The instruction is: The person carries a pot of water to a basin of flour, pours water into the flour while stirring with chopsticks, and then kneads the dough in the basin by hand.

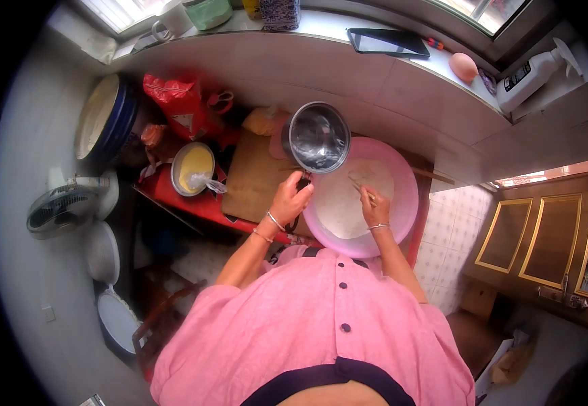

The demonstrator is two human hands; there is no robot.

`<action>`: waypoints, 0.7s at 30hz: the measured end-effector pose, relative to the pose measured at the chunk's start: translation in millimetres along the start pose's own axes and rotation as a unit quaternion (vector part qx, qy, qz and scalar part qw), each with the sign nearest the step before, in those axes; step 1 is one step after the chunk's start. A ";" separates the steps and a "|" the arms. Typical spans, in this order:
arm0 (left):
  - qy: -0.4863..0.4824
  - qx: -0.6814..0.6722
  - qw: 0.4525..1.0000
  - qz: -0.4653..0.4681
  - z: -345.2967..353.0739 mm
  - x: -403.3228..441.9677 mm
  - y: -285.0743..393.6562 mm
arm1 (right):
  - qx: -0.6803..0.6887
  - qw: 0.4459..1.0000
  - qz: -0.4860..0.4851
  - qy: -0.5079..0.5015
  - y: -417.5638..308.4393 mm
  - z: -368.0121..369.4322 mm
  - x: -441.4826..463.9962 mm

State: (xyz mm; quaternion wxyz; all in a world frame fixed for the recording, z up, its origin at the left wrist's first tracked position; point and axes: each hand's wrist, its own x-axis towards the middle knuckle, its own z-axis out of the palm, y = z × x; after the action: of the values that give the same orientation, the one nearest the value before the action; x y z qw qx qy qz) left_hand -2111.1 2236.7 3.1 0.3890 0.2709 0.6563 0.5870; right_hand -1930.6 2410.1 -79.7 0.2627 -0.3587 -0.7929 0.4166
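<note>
My left hand [291,201] is closed around the dark handle of a metal saucepan [320,137], which holds what looks like clear water. The pan is held over the left rim of a large pink basin [405,193]. White flour [338,210] covers the basin's bottom, with a rougher patch near its upper part. My right hand [375,206] is over the basin, its fingers closed on thin chopsticks [356,184] whose tips reach that patch. Whether the tips touch the flour is hard to make out.
Left of the basin lies a wooden board [246,176]. Beyond it are a bowl of yellow contents [194,166], a red bag [179,105] and a blue bucket [108,118]. A phone [389,43] and a spray bottle [531,80] stand along the windowsill.
</note>
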 end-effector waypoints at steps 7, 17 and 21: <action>0.004 0.020 1.000 0.006 1.5 8.3 -4.5 | 0.058 0.993 -0.091 -0.056 -14.0 1.6 -24.1; -0.003 0.022 1.000 0.010 22.9 -1.5 7.1 | -0.053 0.992 -0.090 0.074 17.0 -30.4 4.7; 0.002 0.049 0.998 0.030 30.9 -5.2 1.4 | 0.049 0.996 -0.028 -0.070 -37.5 -25.2 -31.8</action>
State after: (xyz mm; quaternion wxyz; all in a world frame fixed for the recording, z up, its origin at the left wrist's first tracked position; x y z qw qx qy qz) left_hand -2082.7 2249.9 5.2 0.3564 0.3076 0.6764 0.5663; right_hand -1906.4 2382.1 -38.6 0.2359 -0.2930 -0.7978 0.4712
